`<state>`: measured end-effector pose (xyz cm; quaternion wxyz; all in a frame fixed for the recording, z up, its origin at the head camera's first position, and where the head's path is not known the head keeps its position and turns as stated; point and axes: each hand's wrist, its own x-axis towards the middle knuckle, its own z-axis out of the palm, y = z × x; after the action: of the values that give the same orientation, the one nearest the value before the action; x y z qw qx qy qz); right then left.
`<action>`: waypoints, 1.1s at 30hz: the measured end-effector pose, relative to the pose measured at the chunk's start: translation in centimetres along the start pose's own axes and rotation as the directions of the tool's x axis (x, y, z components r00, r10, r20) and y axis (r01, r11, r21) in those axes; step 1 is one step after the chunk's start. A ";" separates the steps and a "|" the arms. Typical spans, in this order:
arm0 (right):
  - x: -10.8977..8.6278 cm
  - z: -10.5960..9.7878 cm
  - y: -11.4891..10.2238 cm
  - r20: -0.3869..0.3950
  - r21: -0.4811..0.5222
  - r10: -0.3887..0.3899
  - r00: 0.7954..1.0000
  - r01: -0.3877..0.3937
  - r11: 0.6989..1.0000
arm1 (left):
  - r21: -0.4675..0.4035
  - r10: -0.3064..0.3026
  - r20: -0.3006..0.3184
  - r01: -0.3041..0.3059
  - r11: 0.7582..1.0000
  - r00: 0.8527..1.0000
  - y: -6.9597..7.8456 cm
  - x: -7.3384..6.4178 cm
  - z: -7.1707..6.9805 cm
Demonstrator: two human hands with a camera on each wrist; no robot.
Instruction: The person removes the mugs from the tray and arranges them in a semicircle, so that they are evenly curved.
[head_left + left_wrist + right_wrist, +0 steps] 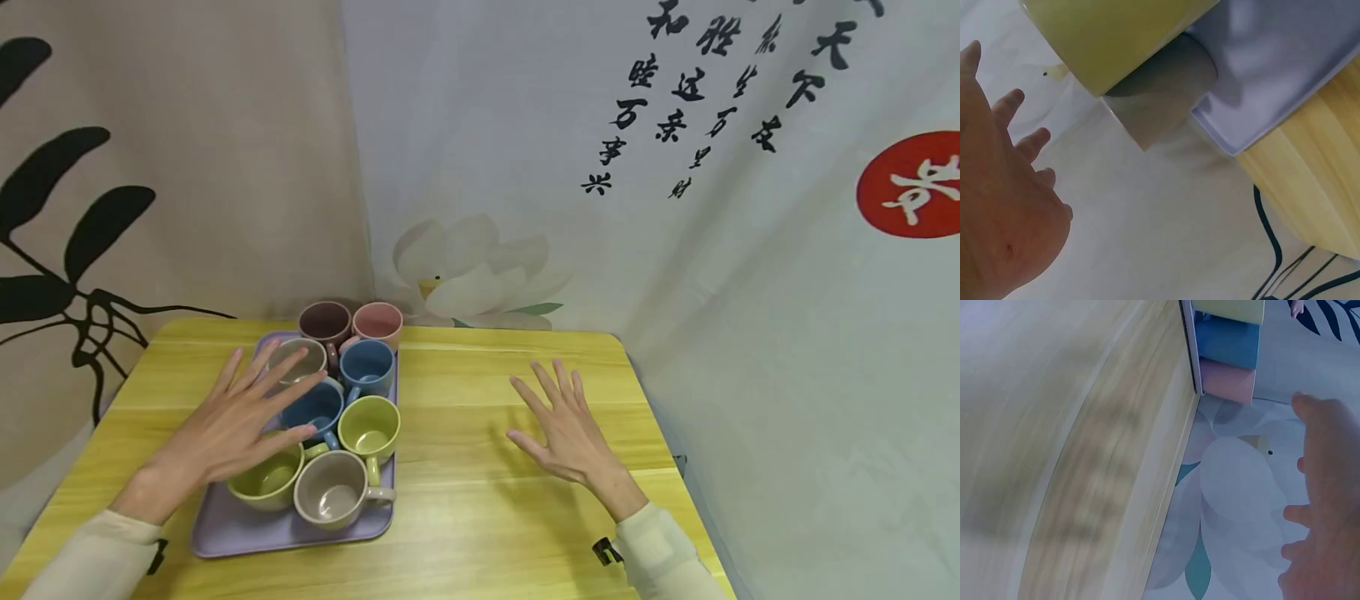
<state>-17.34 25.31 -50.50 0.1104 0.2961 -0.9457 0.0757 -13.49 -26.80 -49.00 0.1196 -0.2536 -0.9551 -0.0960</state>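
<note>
Fingers spread, my left hand (pixel 232 421) hovers over the left side of a purple tray (pixel 217 525) full of mugs and holds nothing. Beneath and around it are a green mug (pixel 266 483), a blue mug (pixel 307 408) and a grey-white mug (pixel 303 358), all partly covered by the hand. A light grey mug (pixel 330 492) stands at the tray's front, with another green mug (pixel 369 427) behind it. Farther back are a second blue mug (pixel 367 367), a pink mug (pixel 378 323) and a dark maroon mug (pixel 325 323). My right hand (pixel 566 433), fingers spread, is above the wooden table (pixel 465 533), right of the tray.
White curtains (pixel 480 125) with black characters and a printed lotus hang behind the table. Another curtain with dark leaves (pixel 112 225) is at the left. The table's right edge runs beyond my right hand.
</note>
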 end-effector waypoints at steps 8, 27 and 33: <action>0.2 0.2 -1.9 -0.056 0.046 -0.060 0.997 0.063 0.997 | -0.042 -0.026 -0.010 0.025 0.999 1.000 -0.4 -1.1 -0.6; 0.3 2.0 -9.6 -0.073 0.301 -0.144 0.987 0.160 0.940 | -0.227 -0.262 -0.083 0.238 0.944 0.961 -5.7 -7.4 -0.2; 0.1 3.2 -11.0 -0.048 0.402 -0.173 0.984 0.178 0.898 | -0.241 -0.291 -0.051 0.271 0.932 0.955 -7.6 -8.3 2.1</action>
<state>-11.56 15.65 -52.73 0.0585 0.3960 -0.8784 0.2612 -10.74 -36.62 -54.22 0.1153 -0.1223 -0.9577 -0.2333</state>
